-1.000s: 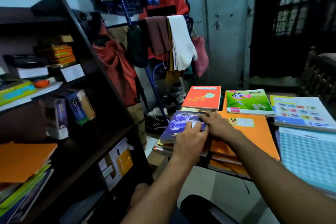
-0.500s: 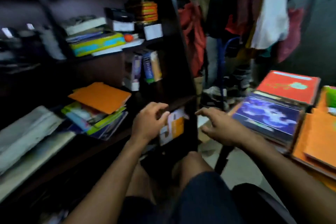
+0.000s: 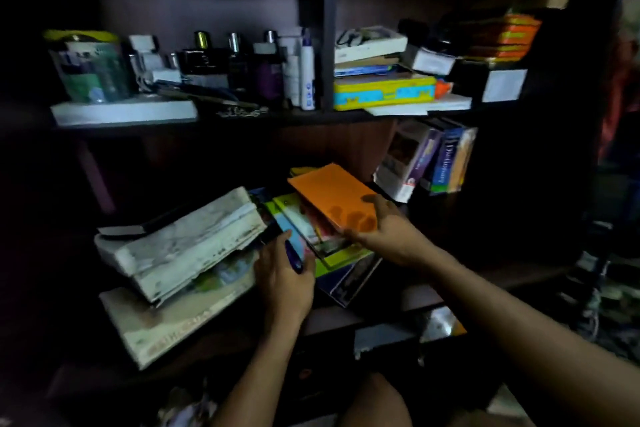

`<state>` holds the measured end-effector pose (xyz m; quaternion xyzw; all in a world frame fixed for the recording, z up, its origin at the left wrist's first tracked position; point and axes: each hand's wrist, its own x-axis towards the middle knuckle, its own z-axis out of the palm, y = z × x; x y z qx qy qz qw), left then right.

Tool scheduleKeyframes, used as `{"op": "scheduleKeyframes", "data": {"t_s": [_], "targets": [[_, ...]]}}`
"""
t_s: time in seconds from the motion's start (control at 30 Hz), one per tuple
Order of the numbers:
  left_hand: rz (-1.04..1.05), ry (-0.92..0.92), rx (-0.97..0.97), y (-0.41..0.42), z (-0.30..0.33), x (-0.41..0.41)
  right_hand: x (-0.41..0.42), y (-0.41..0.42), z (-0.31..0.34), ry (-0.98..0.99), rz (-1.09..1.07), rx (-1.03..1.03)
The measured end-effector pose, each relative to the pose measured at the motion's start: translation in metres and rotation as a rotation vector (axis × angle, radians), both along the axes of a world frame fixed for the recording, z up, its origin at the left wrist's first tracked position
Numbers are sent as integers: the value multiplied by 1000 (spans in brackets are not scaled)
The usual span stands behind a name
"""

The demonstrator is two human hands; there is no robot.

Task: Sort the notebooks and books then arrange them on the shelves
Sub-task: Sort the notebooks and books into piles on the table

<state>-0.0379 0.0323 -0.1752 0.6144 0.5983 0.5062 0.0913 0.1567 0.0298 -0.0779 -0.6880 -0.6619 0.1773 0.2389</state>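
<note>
A dark shelf unit (image 3: 346, 116) fills the view. On its middle shelf lies a stack of colourful notebooks (image 3: 332, 250) topped by an orange notebook (image 3: 332, 194). My right hand (image 3: 388, 232) grips the near edge of the orange notebook and tilts it up off the stack. My left hand (image 3: 284, 274) grips the near left edge of the stack, fingers curled round a blue cover. Left of the stack rest thick, worn white books (image 3: 183, 243), one on another.
Upright books, among them a blue dictionary (image 3: 445, 159), stand at the right of the middle shelf. The upper shelf holds bottles (image 3: 235, 62), a jar (image 3: 90, 66), a yellow and blue box (image 3: 384, 92) and small boxes (image 3: 502, 80). My knees are below.
The view swung left from the table of books to the shelf. Both hands left the table stack and reached in; the right now lifts the orange notebook, the left holds the stack.
</note>
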Motion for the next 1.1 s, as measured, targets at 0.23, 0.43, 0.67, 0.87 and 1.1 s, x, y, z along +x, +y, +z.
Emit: {"op": "scheduleKeyframes", "data": {"t_s": [0.23,0.43,0.67,0.87,1.1], "targets": [[-72,-77,110,9,-9,-4,35,85,-5,298,-181,-2],[-70,-192,50,10,-13,2,24,117,-12,469,-22,-149],[-125,-251,-76,5,5,2,29,115,-18,451,8,-202],[-138,-338,-132,-6,18,0,17,77,-18,504,-88,-288],[32,-660,-103,-16,26,-11,10,35,-33,621,-200,-184]]}}
